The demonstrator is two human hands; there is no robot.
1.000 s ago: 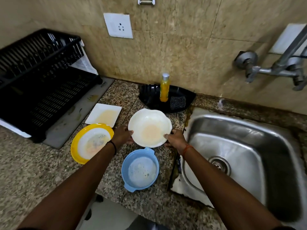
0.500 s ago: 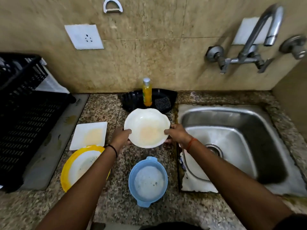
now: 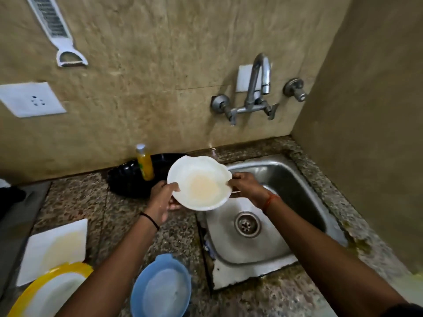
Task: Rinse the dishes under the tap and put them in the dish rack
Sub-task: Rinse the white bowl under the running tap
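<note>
Two hands hold a white bowl [image 3: 199, 183] with a pale orange stain above the left edge of a steel sink [image 3: 286, 179]; the left hand [image 3: 163, 199] grips its left rim, the right hand [image 3: 246, 185] pinches its right rim; the tap [image 3: 259, 81] sits on the wall behind, no water visible.

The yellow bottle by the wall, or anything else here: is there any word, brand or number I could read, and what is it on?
No text can be read anywhere in this view.
Yellow bottle: a small green mark shows on its label, too blurred to read.
White wall socket: only holes, no lettering.
White bowl, blue bowl, square white plate, yellow-rimmed plate: no print visible.
Tap: no marking visible.
</note>
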